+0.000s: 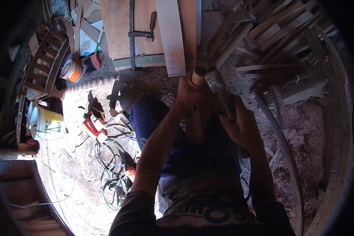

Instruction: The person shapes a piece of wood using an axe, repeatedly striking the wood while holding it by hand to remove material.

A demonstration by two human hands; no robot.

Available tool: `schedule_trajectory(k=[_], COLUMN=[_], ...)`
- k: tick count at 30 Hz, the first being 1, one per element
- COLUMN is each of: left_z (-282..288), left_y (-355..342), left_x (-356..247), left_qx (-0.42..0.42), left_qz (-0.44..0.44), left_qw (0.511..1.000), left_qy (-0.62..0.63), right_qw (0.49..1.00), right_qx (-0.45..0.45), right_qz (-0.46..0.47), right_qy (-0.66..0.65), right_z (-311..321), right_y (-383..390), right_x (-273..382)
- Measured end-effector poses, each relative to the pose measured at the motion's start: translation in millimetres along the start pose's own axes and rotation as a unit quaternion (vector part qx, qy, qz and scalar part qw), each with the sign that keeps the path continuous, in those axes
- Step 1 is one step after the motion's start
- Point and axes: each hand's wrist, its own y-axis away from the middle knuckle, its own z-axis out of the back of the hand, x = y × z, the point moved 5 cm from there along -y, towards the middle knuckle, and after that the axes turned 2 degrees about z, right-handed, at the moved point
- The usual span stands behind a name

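My left hand [188, 93] is wrapped round a short round wooden handle [198, 77], its dark flat end pointing up. Whatever lies at the lower end of that handle is hidden by my fingers. In my right hand [242, 126] is a hammer, gripped by its handle [228, 106]. The grey hammer head [215, 80] is close beside the top of the wooden handle; whether they touch I cannot tell. Below my hands, a piece of wood [194, 126] stands between my thighs, mostly in shadow.
Boards [171, 37] and a bar clamp [150, 33] lie ahead. Stacked timber [281, 31] fills the far right, and a curved pole [281, 145] runs along my right over wood shavings [303, 137]. To my left are tangled cables [114, 165], a white bucket [47, 124] and an orange tub [71, 71].
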Motion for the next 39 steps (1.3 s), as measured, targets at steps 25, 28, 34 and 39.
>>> schedule_trajectory(k=[25,28,34,39], left_z=[-1,0,-6,-2], left_y=[1,2,5,7], left_x=[-10,-9,13,4], left_qx=[0.023,0.024,0.083,0.063], left_qz=[-0.009,-0.013,0.025,-0.151], left_qw=[0.999,0.999,0.995,0.986], left_qy=[0.032,0.032,0.04,-0.003], right_qw=[0.997,0.998,0.998,0.974], right_qx=[0.018,0.026,0.03,0.094], right_qz=[-0.063,-0.046,0.016,0.042], right_qy=[-0.031,-0.022,0.051,0.203], right_z=[-5,2,16,-4], right_y=[-4,-8,-20,-36], right_x=[5,16,32,38])
